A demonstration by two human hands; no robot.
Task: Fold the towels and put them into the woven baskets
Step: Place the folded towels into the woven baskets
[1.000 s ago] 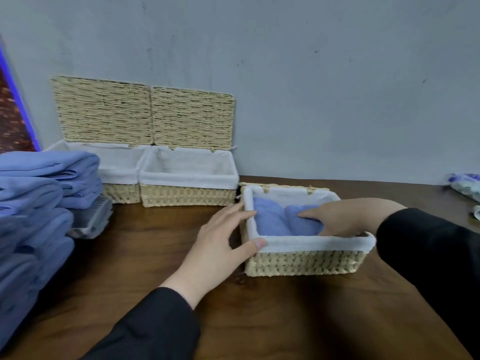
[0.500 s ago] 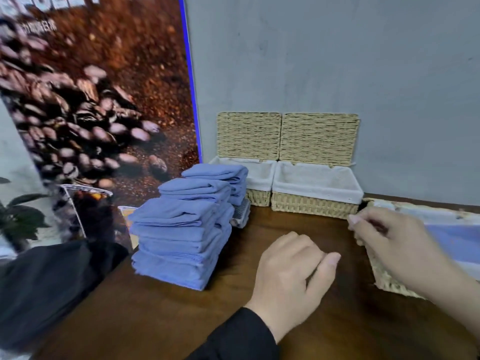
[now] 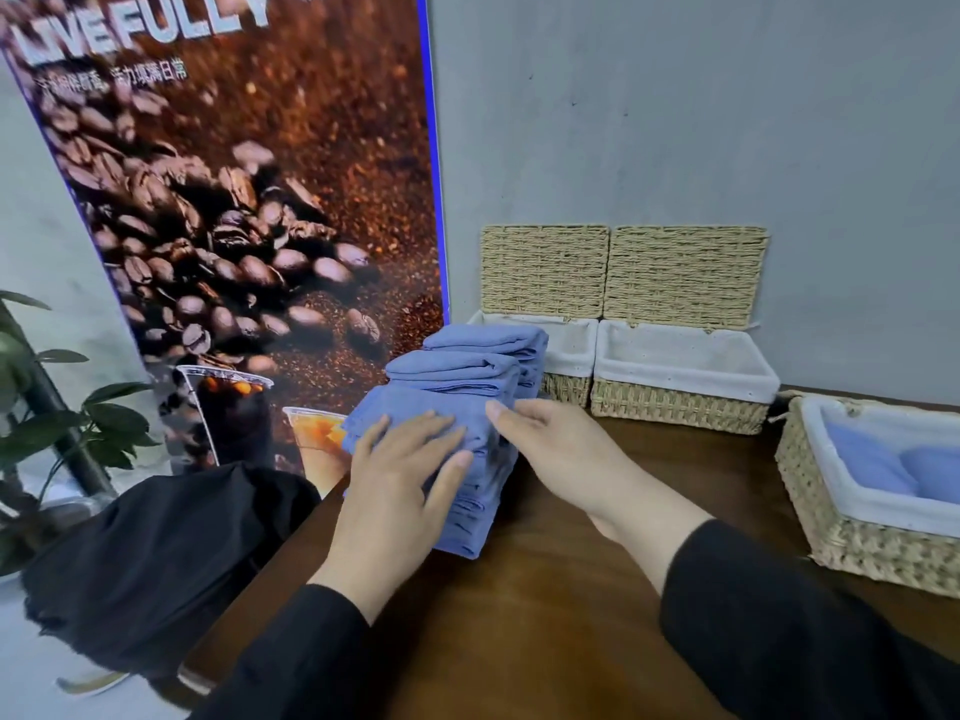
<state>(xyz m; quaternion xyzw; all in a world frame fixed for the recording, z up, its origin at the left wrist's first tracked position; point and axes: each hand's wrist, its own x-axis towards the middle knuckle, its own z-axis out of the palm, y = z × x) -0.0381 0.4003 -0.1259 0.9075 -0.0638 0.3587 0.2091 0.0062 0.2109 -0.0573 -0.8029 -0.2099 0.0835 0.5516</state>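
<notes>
Several blue towels (image 3: 457, 376) sit in stepped stacks at the table's left edge. My left hand (image 3: 400, 475) lies flat, fingers spread, on top of the nearest stack. My right hand (image 3: 556, 444) reaches to that stack's right side with straight fingers touching its upper edge. At the right stands a woven basket (image 3: 810, 475) with a white liner and two folded blue towels (image 3: 893, 465) inside. Two more lined woven baskets (image 3: 680, 402) stand against the wall, lids up; the right one shows only its liner, the left one (image 3: 571, 356) is partly hidden behind the towels.
The wooden table (image 3: 561, 615) ends close to the left of the stacks. A coffee poster (image 3: 234, 200) leans behind them, a plant (image 3: 47, 407) and a dark cloth (image 3: 156, 553) lie off the table's left. Grey wall behind the baskets.
My view swung left from the filled basket to the towel stacks. Both hands left the basket and moved to the nearest stack; the left now rests on it, the right touches its edge.
</notes>
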